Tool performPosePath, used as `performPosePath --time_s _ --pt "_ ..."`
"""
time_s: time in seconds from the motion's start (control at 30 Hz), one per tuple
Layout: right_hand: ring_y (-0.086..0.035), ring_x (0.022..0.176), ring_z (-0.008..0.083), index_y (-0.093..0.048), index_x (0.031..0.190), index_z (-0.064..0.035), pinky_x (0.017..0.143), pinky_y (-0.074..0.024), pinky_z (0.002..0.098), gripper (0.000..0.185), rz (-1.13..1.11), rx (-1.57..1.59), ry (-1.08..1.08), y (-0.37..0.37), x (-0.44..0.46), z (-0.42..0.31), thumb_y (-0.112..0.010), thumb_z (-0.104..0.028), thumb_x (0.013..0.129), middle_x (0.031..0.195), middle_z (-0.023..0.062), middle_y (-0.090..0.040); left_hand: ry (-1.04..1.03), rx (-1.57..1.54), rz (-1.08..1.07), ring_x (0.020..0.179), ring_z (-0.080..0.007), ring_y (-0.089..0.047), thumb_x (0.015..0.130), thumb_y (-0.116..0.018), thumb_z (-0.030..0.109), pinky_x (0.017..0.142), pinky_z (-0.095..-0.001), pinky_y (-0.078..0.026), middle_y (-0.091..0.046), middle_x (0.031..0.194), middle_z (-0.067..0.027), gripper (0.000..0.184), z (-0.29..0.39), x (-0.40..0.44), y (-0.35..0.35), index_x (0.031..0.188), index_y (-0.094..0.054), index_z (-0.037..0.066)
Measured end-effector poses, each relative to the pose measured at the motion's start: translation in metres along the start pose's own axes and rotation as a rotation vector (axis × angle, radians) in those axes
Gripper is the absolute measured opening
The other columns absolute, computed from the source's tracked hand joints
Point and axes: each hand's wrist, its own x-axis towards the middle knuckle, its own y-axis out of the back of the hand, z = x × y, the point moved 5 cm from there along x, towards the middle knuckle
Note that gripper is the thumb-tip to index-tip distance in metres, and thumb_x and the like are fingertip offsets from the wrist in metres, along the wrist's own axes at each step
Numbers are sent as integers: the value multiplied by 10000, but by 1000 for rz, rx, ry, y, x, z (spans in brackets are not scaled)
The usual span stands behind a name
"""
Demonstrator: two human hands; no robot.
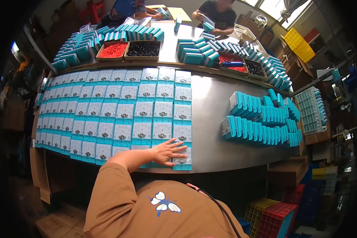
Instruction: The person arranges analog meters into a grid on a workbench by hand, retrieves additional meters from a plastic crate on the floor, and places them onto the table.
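Note:
My left hand [167, 153] lies flat, fingers spread, on the panel meters at the near right corner of a large grid. These analog panel meters [143, 130] have white dial faces and teal lower parts, and they sit edge to edge in several rows. Under my fingers is a corner meter [182, 162], partly covered. My forearm hides parts of other meters in the nearest row. My right hand is out of view.
Teal-cased units [258, 131] stand in rows on the metal table [210, 119] to the right. Behind a raised ledge are boxes of red parts [112, 50] and black parts [142, 49]. Two people handle teal units across the table. Plastic crates [271, 218] stand at lower right.

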Motion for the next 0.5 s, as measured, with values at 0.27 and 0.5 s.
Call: performPosePath --time_s 0.27,0.5 --pt "-625 1120 170 -568 1358 -31 963 -486 309 390 -29 -6 54 116 -55 -32 -603 -190 1003 1231 85 -663 151 211 -132 1550 -330 -91 961 -443 541 1231 -562 -54 -127 1684 -83 680 19 8 -1 1589 -253 363" --pt "-625 1120 170 -566 1361 -32 966 -485 309 394 -65 12 39 158 -68 -52 -604 -192 1003 1234 85 -662 696 -49 281 1440 -382 -319 950 -567 412 1165 -542 -249 -388 1542 -157 648 144 -4 15 1512 -393 140"
